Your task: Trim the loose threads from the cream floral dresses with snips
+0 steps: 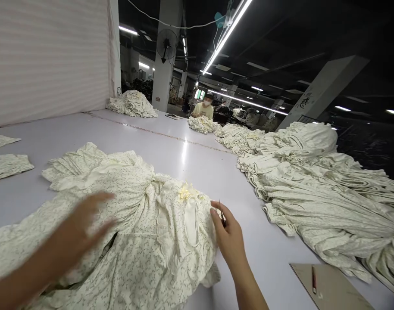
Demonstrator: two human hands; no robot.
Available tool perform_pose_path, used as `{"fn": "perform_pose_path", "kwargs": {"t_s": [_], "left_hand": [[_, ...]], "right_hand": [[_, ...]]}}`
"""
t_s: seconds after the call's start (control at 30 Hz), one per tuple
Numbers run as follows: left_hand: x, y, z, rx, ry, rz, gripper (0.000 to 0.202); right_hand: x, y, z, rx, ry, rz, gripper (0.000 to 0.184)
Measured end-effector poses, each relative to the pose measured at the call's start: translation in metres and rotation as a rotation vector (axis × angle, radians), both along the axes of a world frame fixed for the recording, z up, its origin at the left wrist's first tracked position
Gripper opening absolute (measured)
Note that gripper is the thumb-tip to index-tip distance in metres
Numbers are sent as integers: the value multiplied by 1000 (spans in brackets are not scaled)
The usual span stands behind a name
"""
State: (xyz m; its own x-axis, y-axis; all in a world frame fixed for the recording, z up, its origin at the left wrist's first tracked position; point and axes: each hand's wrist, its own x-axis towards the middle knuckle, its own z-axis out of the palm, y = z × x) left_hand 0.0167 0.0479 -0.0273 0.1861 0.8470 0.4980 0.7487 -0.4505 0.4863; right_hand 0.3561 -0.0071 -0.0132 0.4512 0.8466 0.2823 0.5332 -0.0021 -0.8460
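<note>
My right grip point(229, 237) is pinched narrow on what look like small thread snips point(221, 212) at the edge of the cream floral dress point(135, 241) on the table point(264, 241), while my left grip point(77, 219) is spread open above the cloth, so a slip of the blades could nick the fabric.

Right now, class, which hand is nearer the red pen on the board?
Right. The right hand is left of the pen; the left hand is much farther left, over the cloth.
</note>
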Motion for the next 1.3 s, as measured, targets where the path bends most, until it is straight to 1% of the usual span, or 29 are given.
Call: {"fn": "perform_pose_path", "kwargs": {"t_s": [0.03,0.07,0.1,0.13,0.17,0.23,0.3,0.4,0.5,0.57,0.6,0.63,0.7,0.77,0.8,0.83,0.87,0.9,0.93,1.0,1.07,1.17,1.3], "left_hand": [[19,-11,-21,-65,111,-88,55],[35,-23,-41,-92,153,-108,63],[48,-33,-59,-86,158,-114,67],[57,-42,-74,-101,167,-121,70],[61,-49,-85,-139,163,-117,69],[56,-57,-96,-212,159,-120,68],[43,-60,-101,-245,164,-132,66],[20,-65,-108,-201,158,-147,63],[2,-68,-114,-197,83,-154,51],[-3,-67,-109,-223,35,-116,37],[-3,-65,-102,-227,30,-88,31],[0,-63,-92,-216,39,-63,26],[15,-59,-65,-138,75,-60,22],[39,-54,-32,-8,86,-142,22],[54,-52,-17,38,56,-178,22],[68,-49,-3,85,29,-240,20],[82,-45,8,133,22,-326,21],[95,-41,17,149,35,-395,24],[106,-36,22,133,39,-424,25],[123,-26,26,85,107,-466,25],[133,-17,23,64,187,-477,26],[139,-8,17,94,254,-480,28],[142,0,16,109,278,-521,27]], "right_hand": [[0,9,-4,-19,-13,9,43],[-1,16,-8,-44,-32,29,43],[-3,21,-13,-70,-57,55,39],[-6,23,-18,-95,-83,80,33],[-9,22,-23,-120,-109,103,29],[-13,15,-29,-158,-149,129,27],[-16,4,-32,-181,-171,135,28],[-21,-15,-35,-200,-192,127,28],[-31,-35,-41,-209,-203,117,32],[-39,-49,-47,-210,-204,111,34],[-43,-55,-50,-205,-206,105,35],[-46,-60,-52,-197,-211,99,35],[-51,-67,-56,-176,-232,105,32],[-52,-69,-60,-154,-242,114,32],[-52,-69,-61,-142,-238,114,33],[-52,-69,-63,-128,-229,104,34],[-52,-69,-65,-111,-217,84,34],[-52,-68,-67,-93,-203,62,35],[-52,-68,-70,-76,-190,41,36],[-52,-68,-74,-46,-165,-2,38],[-52,-69,-77,-27,-147,-22,39],[-53,-69,-80,-37,-134,-26,40],[-53,-68,-83,-36,-102,-44,40]]}}
